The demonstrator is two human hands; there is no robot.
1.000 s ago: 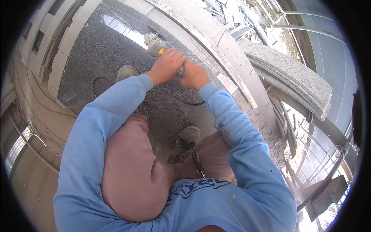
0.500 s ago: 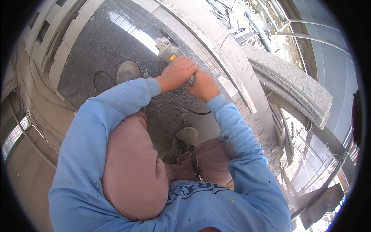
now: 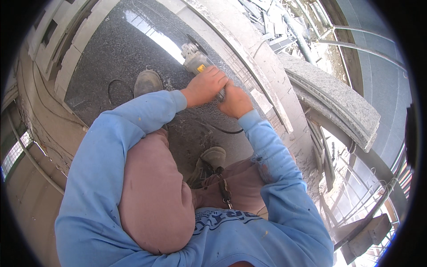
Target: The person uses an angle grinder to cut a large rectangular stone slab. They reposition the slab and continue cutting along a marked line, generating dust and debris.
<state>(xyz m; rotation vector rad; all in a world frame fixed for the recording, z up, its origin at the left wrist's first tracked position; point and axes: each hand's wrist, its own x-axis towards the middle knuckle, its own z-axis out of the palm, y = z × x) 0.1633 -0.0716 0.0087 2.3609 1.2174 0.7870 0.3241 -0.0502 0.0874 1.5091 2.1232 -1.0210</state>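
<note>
Both hands grip a grey angle grinder (image 3: 194,62) with a yellow label on its body. My left hand (image 3: 206,87) wraps round the body just behind the head. My right hand (image 3: 235,101) is closed round the rear end, right against the left. The thin dark disc (image 3: 195,45) stands edge-on beside the grinder's head, close to the right-hand edge of a dark, polished stone slab (image 3: 106,58). Whether the disc touches the stone I cannot tell. A black cord (image 3: 222,130) curves out below my hands.
My dusty shoes (image 3: 148,82) rest on the dark surface, one ahead of the other. A loop of cord (image 3: 120,91) lies left of the front shoe. Along the right runs a long pale strip (image 3: 267,95); beyond it are stacked stone slabs (image 3: 333,91) and broken pieces (image 3: 280,26).
The grinder's head has shifted slightly to the right and toward me, and more of the disc's edge shows. Both hands keep their hold.
</note>
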